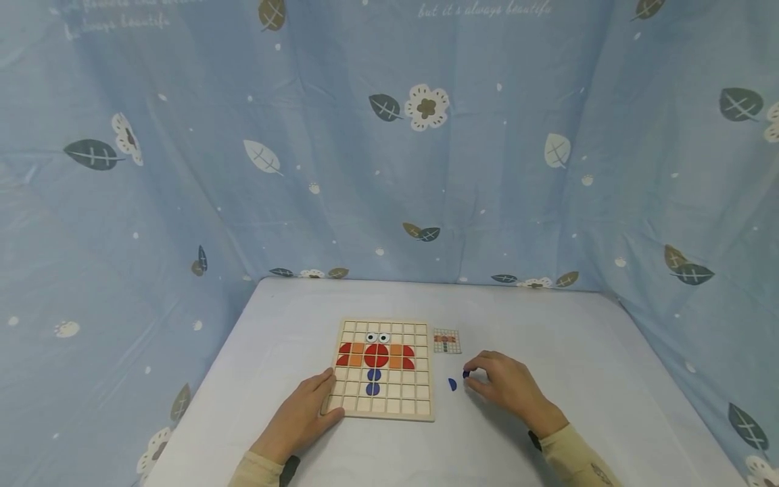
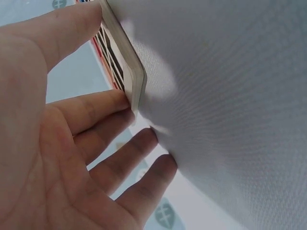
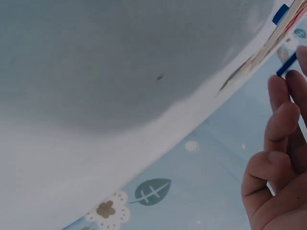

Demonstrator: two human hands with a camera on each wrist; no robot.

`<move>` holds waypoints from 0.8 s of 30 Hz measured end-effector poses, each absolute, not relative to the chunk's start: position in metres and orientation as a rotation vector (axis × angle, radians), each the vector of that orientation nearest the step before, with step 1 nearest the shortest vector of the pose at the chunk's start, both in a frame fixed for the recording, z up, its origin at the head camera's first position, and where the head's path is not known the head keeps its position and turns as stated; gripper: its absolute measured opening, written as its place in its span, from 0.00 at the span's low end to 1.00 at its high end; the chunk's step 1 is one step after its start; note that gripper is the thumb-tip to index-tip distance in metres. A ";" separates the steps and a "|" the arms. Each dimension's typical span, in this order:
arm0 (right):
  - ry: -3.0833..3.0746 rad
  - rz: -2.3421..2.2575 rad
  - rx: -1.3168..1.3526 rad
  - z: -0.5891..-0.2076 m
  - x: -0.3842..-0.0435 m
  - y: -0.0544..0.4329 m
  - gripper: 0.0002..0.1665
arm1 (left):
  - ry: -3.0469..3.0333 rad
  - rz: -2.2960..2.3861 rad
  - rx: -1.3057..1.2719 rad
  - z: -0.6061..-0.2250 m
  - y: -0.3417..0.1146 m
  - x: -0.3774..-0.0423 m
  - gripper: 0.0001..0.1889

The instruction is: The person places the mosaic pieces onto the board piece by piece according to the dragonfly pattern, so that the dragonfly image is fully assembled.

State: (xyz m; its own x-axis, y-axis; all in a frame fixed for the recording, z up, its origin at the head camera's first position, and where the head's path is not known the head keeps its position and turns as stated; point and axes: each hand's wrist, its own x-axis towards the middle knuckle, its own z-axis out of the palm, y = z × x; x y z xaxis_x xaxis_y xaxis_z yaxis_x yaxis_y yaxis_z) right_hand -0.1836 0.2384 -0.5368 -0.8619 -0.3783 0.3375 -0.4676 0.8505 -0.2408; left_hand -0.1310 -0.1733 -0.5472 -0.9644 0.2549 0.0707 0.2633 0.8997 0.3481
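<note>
A square wooden grid board (image 1: 386, 404) lies on the table with flat coloured pieces in its cells: red quarter-rounds, orange squares, two eye pieces and blue half-rounds (image 1: 373, 389). At its front left corner, my left hand (image 1: 302, 414) touches the rim with thumb and fingers spread, the outer fingers extended past the edge in the left wrist view. To the right of the board, my right hand (image 1: 511, 385) pinches a blue half-round piece (image 3: 287, 65) between thumb and fingertips, partly hidden by them. Another blue half-round (image 1: 452, 384) lies loose between that hand and the board.
A small pattern card (image 1: 447, 341) with a printed grid picture lies beside the board's right edge. The white table (image 1: 517, 318) extends on both sides. Blue printed cloth (image 1: 341, 169) hangs behind it and at the sides.
</note>
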 end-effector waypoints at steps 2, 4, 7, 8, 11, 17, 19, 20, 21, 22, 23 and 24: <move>-2.697 0.480 0.676 -0.536 -0.185 0.236 0.13 | -3.038 -0.566 -0.419 -0.547 -0.173 -0.131 0.38; -2.659 0.498 0.705 -0.537 -0.186 0.233 0.13 | -3.045 -0.566 -0.416 -0.547 -0.173 -0.131 0.38; -2.624 0.533 0.734 -0.536 -0.187 0.227 0.13 | -3.054 -0.570 -0.415 -0.546 -0.173 -0.132 0.39; -2.615 0.539 0.741 -0.536 -0.188 0.225 0.12 | -3.058 -0.571 -0.416 -0.546 -0.173 -0.132 0.39; -2.586 0.568 0.779 -0.535 -0.189 0.218 0.12 | -3.067 -0.576 -0.415 -0.545 -0.173 -0.131 0.39; -2.561 0.619 0.833 -0.533 -0.193 0.201 0.12 | -3.053 -0.593 -0.412 -0.545 -0.173 -0.131 0.38; -2.554 0.633 0.842 -0.532 -0.194 0.194 0.12 | -3.044 -0.598 -0.414 -0.544 -0.174 -0.130 0.38; -2.550 0.637 0.846 -0.531 -0.194 0.190 0.12 | -3.040 -0.596 -0.418 -0.544 -0.174 -0.130 0.38; -2.549 0.639 0.854 -0.529 -0.194 0.186 0.12 | -3.037 -0.594 -0.421 -0.544 -0.174 -0.130 0.38; -2.549 0.645 0.863 -0.528 -0.194 0.182 0.12 | -3.034 -0.594 -0.423 -0.545 -0.175 -0.130 0.38; -2.544 0.652 0.876 -0.528 -0.193 0.178 0.12 | -3.033 -0.593 -0.423 -0.545 -0.175 -0.131 0.38; -2.541 0.658 0.887 -0.527 -0.193 0.173 0.12 | -3.034 -0.590 -0.424 -0.545 -0.175 -0.131 0.38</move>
